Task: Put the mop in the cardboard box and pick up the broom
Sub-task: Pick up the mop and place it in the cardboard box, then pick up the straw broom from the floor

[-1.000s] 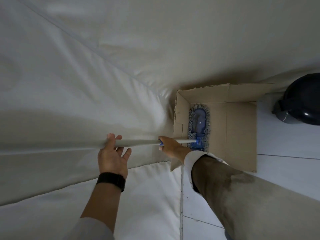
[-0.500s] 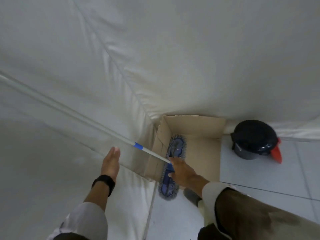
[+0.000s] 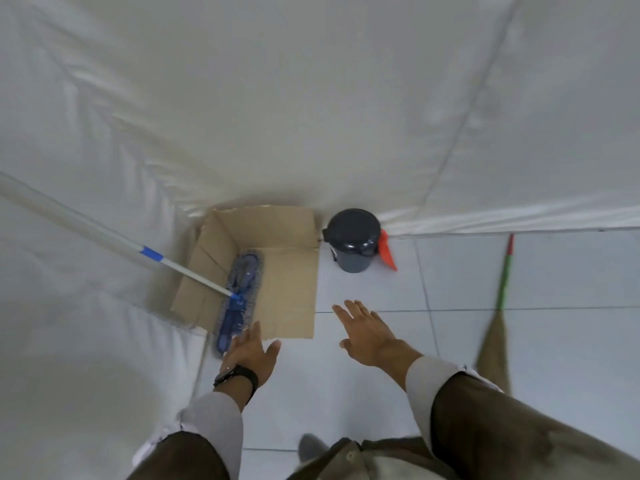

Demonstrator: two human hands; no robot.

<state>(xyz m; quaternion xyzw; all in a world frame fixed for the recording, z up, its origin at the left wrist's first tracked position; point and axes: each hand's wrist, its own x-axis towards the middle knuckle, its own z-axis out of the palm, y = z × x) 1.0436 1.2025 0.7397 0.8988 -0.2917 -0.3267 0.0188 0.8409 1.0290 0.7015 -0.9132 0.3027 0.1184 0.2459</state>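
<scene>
The blue mop head lies along the left side of the open cardboard box, its near end sticking out past the box's front edge. Its pale pole slants up to the left and rests against the white sheet. My left hand hovers open just in front of the mop's near end, holding nothing. My right hand is open over the tiles, right of the box. The broom, with a green and red handle and tan bristles, lies on the floor at the right.
A dark lidded bin with a red-orange dustpan behind it stands right of the box. White sheeting covers the wall and the left side. The floor is pale tile.
Both hands have let go of the mop pole, which now rests on its own. My right hand has moved right, away from the mop. The view has swung right and shows the broom.
</scene>
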